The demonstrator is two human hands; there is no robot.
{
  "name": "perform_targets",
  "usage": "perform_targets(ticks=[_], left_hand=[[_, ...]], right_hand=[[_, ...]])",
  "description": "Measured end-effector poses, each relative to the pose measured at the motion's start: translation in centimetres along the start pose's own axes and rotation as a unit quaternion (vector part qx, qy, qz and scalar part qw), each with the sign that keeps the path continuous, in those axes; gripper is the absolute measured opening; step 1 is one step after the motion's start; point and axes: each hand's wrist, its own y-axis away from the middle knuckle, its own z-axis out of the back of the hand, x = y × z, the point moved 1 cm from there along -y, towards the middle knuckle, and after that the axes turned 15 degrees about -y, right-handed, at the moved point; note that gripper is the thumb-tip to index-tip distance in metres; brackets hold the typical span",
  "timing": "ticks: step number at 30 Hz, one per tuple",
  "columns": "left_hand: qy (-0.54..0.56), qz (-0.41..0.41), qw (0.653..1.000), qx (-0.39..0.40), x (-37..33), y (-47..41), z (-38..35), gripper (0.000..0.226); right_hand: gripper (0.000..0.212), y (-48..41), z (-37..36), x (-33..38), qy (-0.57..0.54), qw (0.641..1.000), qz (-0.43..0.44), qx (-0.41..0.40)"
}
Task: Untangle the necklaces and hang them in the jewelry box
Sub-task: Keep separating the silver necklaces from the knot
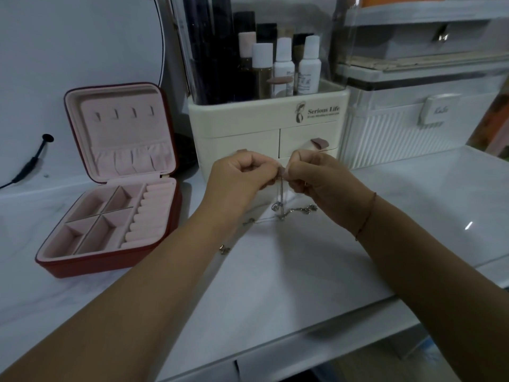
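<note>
So we're at a glossy white table (pixel 303 271) with a faint marble look. The big cream plastic organizer (pixel 248 119), stuffed with bottles (pixel 283 67), sits at the back in the centre of the frame. The box (pixel 82 267) is at centre left with its lid propped open. It has a hard red shell and a soft pink velvety lining, with square cells and ring rolls in the base. Up in the lid there's a gathered pocket and a row of small hooks (pixel 124 113). Both hands meet mid-frame, right in front of the organizer and raised off the table. Our left hand (pixel 234 177) and right hand (pixel 322 183) each have fingertips pinched tight on the necklaces (pixel 281 194), knuckles nearly touching. The knot is probably right between them, though it's too fine for us to make out. From that pinch the thin silver chains drop straight down, long axis vertical, and the slack spreads along the table. One run with little charms (pixel 309 208) heads right under the right wrist. Another trails to lower left past the left forearm, where a small end piece (pixel 224 249) lies. What matters for the next bit, we reckon, is that the hooks lie up and to the left of the grip. That makes the left hand the nearer one for carrying a freed chain over. Chains this thin look slippery and likely to snag again.
</note>
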Motion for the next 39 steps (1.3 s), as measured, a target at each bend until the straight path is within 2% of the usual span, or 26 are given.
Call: perform_targets(ticks=[3,7,11,14,19,24,27,29,35,39], left_hand=[[0.057,0.062,0.996,0.036,0.1,0.0,-0.3,0.014],[0.03,0.053,0.996,0.065,0.0,0.1,-0.5,0.012],[0.101,0.084,0.986,0.099,0.0,-0.1,-0.7,0.016],[0.171,0.094,0.973,0.121,0.1,-0.2,-0.7,0.023],[0.224,0.109,0.954,0.166,-0.2,-0.3,-0.6,0.048],[0.25,0.126,0.946,0.164,-0.1,-0.9,-0.1,0.027],[0.288,0.112,0.935,0.172,-0.1,-1.3,0.9,0.028],[0.304,0.097,0.933,0.166,-0.3,-1.6,1.8,0.028],[0.368,0.073,0.92,0.112,-1.1,-2.3,4.3,0.021],[0.352,0.035,0.93,0.098,-1.5,-2.5,6.0,0.016]], right_hand=[[0.014,0.1,-0.1,0.0,0.003,1.0,-0.006,0.01],[0.015,0.1,0.0,0.0,-0.006,1.0,-0.011,0.012],[0.014,0.2,-0.3,0.0,-0.01,0.999,-0.023,0.027],[0.014,0.2,-0.3,-0.1,-0.009,0.999,-0.031,0.026],[0.014,0.2,-0.3,-0.1,-0.003,0.999,-0.033,0.011],[0.019,0.1,-0.2,-0.3,0.009,0.999,-0.046,-0.006],[0.025,0.1,-0.1,-0.3,0.019,0.998,-0.058,-0.018],[0.021,0.1,0.0,-0.3,0.027,0.997,-0.065,-0.031],[0.018,0.2,0.2,-0.3,0.055,0.994,-0.076,-0.047],[0.016,0.2,0.2,-0.2,0.073,0.992,-0.085,-0.053]])
